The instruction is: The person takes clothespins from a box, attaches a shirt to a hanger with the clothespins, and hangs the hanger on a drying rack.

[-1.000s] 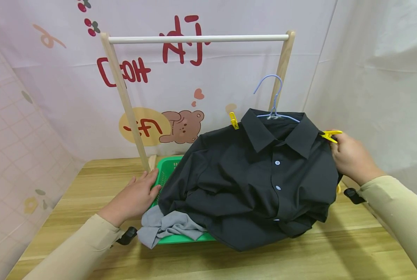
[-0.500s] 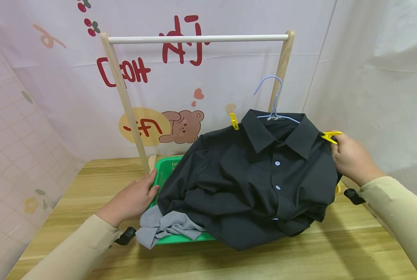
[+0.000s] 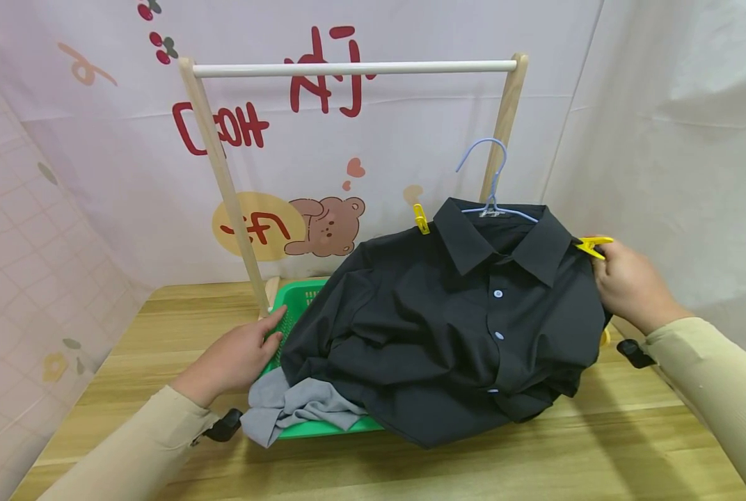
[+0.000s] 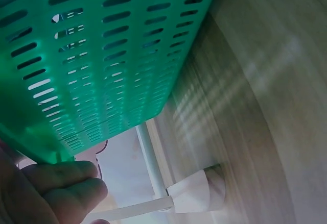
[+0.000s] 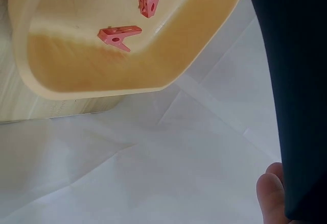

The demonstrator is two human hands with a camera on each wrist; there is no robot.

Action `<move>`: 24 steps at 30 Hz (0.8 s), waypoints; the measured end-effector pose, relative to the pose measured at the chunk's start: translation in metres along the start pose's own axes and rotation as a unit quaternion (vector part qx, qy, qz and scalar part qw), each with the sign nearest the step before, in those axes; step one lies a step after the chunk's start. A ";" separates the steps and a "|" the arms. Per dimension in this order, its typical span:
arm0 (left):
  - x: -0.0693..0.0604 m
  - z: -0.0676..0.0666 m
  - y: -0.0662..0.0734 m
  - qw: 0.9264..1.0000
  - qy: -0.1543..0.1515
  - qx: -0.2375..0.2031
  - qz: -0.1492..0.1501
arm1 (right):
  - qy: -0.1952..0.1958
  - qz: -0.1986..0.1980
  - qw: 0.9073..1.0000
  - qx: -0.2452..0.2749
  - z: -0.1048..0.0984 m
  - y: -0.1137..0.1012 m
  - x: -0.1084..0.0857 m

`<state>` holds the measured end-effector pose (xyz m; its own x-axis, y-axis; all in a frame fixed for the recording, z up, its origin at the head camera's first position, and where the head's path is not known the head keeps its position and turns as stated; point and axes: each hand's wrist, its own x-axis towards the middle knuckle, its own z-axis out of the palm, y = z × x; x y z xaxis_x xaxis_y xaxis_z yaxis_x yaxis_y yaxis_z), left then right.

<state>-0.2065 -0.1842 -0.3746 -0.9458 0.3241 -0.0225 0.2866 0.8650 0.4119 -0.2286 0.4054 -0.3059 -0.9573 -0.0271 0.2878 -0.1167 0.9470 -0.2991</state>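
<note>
In the head view, a dark button shirt point(image 3: 410, 327) on a blue wire hanger point(image 3: 493, 174) is tilted over a green basket point(image 3: 323, 428), with a yellow clip point(image 3: 421, 219) at one shoulder. At the other shoulder, by another yellow clip point(image 3: 593, 245), my right hand point(image 3: 636, 285) grips the cloth; its fingertips point(image 5: 271, 196) show beside the dark fabric. My left hand point(image 3: 229, 362) holds the basket's left rim, thumb on the inner side. Its fingers point(image 4: 71, 188) lie at the outer side. Grey cloth point(image 3: 310, 403) hangs over the basket's front edge.
Behind the basket stands a rack with a white bar point(image 3: 354, 69) and wooden posts point(image 3: 223, 181). A yellow tub point(image 5: 122, 76) holding red clips point(image 5: 119, 36) and a yellow one is beneath the right hand, mostly hidden by the shirt in the head view.
The basket and grey cloth have shifted slightly left, along with my left hand. The shirt's collar and hanger have sunk a little; my right hand keeps its grip.
</note>
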 end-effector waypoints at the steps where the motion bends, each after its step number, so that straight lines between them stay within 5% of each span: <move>1: 0.000 0.000 0.000 1.000 0.001 0.000 -0.001 | 0.000 0.000 1.000 0.000 0.000 0.000 0.000; 24: -0.001 -0.002 -0.005 0.997 0.021 -0.068 -0.035 | -0.011 0.004 1.000 -0.003 0.000 0.005 0.003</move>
<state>-0.2073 -0.1892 -0.3751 -0.9691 0.2458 -0.0192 0.1985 0.8240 0.5307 -0.2321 0.4097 -0.3062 -0.9640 -0.0264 0.2645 -0.1072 0.9491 -0.2962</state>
